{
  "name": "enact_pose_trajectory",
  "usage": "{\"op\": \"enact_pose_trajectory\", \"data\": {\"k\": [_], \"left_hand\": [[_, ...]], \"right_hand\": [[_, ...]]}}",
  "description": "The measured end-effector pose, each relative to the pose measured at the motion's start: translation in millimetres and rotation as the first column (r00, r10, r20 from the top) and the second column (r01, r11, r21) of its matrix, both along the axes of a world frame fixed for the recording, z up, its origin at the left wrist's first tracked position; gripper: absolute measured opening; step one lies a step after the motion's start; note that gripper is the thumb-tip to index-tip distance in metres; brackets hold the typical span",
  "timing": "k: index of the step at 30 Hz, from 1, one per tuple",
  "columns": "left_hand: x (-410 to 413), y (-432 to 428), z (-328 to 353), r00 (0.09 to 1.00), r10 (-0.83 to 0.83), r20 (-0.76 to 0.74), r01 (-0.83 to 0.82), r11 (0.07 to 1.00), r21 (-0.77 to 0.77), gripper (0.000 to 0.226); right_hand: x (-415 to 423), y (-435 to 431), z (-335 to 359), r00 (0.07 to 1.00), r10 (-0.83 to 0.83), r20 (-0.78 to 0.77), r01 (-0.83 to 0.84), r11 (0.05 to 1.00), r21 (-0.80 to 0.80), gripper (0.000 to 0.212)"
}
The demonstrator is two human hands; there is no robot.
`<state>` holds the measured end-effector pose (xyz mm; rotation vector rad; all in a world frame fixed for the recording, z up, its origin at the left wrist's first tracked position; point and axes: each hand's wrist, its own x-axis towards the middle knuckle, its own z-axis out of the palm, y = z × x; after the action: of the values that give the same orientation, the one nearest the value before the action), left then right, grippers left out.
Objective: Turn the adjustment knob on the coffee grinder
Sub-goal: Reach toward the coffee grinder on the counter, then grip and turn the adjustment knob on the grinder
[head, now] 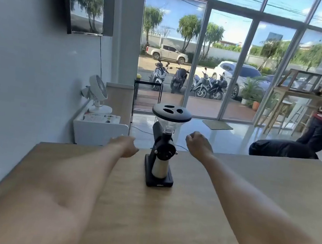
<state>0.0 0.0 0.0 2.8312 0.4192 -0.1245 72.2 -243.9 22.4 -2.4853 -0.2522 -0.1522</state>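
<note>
- A black coffee grinder (162, 153) stood on a wooden table (163, 215), at twelve o'clock from the wearer.
- Its clear hopper (167, 124), lidded in black, looked empty; a steel cup (160, 168) sat on its base, contents hidden.
- Its round adjustment knob (166, 150) faced the wearer, untouched.
- The left hand (126, 145), at nine o'clock of the grinder, was loosely curled, grasping nothing.
- The right hand (198, 143), at two o'clock, was curled, holding nothing.

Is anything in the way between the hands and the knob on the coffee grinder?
Nothing visible is. The left hand and right hand flank the coffee grinder, apart from it, with open air between them and the adjustment knob.
</note>
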Motion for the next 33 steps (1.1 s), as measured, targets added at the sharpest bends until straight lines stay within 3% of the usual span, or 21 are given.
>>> {"op": "enact_pose_trajectory", "data": {"k": [4, 9, 18, 21, 28, 33], "left_hand": [[6.5, -3.1, -45.3, 0.996, -0.001, -0.093, -0.002, 0.999, -0.036, 0.059], [19.1, -7.4, -94.5, 0.985, 0.064, -0.162, -0.083, 0.990, -0.110, 0.058], [45.1, -26.1, -158.2, 0.978, 0.131, -0.162, -0.160, 0.970, -0.182, 0.062], [49.6, -33.8, -172.2, 0.980, 0.151, -0.132, -0.176, 0.964, -0.200, 0.066], [57.2, -49.1, -202.9, 0.981, 0.160, -0.113, -0.173, 0.978, -0.118, 0.073], [51.3, -46.0, -220.6, 0.991, 0.133, -0.016, -0.134, 0.990, -0.040, 0.072]], "right_hand": [[-3.6, 4.2, -25.9, 0.997, 0.033, -0.071, -0.036, 0.998, -0.043, 0.029], [0.9, 12.1, -49.8, 0.987, 0.075, -0.139, -0.068, 0.996, 0.052, 0.033], [19.4, 25.0, -85.8, 0.980, 0.085, -0.179, -0.067, 0.992, 0.105, 0.050], [25.0, 29.3, -96.9, 0.973, 0.099, -0.208, -0.052, 0.974, 0.219, 0.057], [32.1, 34.9, -109.0, 0.909, 0.157, -0.385, 0.065, 0.861, 0.504, 0.047], [32.1, 36.8, -110.6, 0.777, 0.322, -0.541, 0.131, 0.757, 0.640, 0.053]]}}
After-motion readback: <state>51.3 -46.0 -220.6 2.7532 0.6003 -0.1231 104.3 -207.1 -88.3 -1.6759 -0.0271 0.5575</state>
